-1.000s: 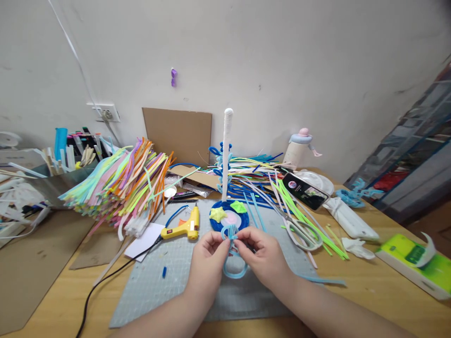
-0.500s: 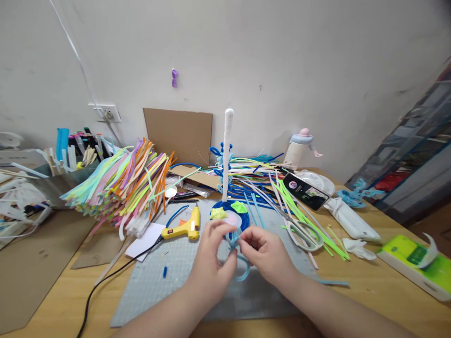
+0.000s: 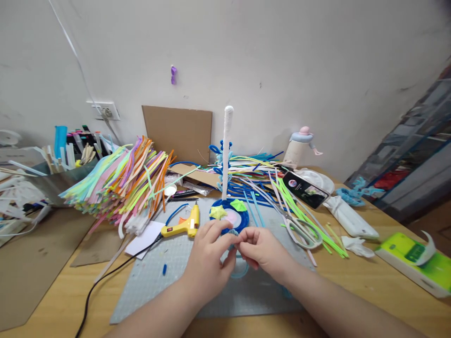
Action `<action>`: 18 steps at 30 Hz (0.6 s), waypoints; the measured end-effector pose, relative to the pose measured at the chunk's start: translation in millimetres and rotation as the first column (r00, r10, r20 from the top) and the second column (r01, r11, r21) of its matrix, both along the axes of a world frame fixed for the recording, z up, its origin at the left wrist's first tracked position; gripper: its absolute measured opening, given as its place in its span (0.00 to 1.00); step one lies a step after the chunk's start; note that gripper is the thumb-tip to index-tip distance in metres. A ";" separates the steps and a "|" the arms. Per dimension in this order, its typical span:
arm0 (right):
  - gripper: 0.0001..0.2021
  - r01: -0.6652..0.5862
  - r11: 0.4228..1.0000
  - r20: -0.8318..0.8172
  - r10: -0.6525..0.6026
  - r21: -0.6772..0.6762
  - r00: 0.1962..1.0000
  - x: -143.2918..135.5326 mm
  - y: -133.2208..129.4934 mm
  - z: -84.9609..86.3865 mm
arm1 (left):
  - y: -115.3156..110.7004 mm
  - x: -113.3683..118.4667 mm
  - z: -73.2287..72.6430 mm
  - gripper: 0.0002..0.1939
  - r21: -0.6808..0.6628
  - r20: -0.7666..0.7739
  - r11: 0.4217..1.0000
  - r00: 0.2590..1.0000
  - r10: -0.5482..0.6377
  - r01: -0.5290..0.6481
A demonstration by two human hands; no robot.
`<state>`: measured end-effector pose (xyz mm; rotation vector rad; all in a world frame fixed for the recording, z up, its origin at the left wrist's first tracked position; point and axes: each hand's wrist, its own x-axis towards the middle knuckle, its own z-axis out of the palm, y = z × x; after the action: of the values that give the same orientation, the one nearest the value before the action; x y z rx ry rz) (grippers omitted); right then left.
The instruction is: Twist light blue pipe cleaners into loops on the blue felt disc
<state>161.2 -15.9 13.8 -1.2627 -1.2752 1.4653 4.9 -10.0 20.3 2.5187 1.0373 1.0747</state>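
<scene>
Fingertips of my left hand [image 3: 209, 258] and my right hand [image 3: 266, 251] meet over the grey cutting mat [image 3: 151, 300], pinching a light blue pipe cleaner [image 3: 242, 272]. A loop of it hangs below the fingers; the pinched part is mostly hidden. Just beyond stands a round dark blue base [image 3: 244, 219] with a pale pink centre. On it sit a yellow star [image 3: 218, 212] and a yellow-green star [image 3: 238, 205]. A white wrapped rod [image 3: 227, 145] rises upright behind, with blue curled pipe cleaners [image 3: 215, 149] around it.
Left of my hands lies a yellow glue gun [image 3: 185, 226] with a black cord. Scissors [image 3: 305, 234], green pipe cleaners [image 3: 329, 241] and a phone [image 3: 306, 189] lie to the right. A big multicoloured bundle of pipe cleaners [image 3: 120, 188] spreads at the left, and a bottle [image 3: 295, 149] stands behind.
My fingers have closed further over the light blue pipe cleaner, hiding more of it. Its hanging loop has shifted slightly. The yellow star is now less covered by my left hand.
</scene>
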 end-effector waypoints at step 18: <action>0.10 0.023 1.000 -0.048 -0.022 0.009 0.999 0.6 -1.7 4.7 | -0.9 0.3 4.9 0.09 -0.001 0.014 0.995 0.995 0.099 -0.099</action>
<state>161.7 -17.6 18.5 -1.2244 -1.2309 1.4634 5.3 -10.9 25.2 2.4790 1.1698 1.1167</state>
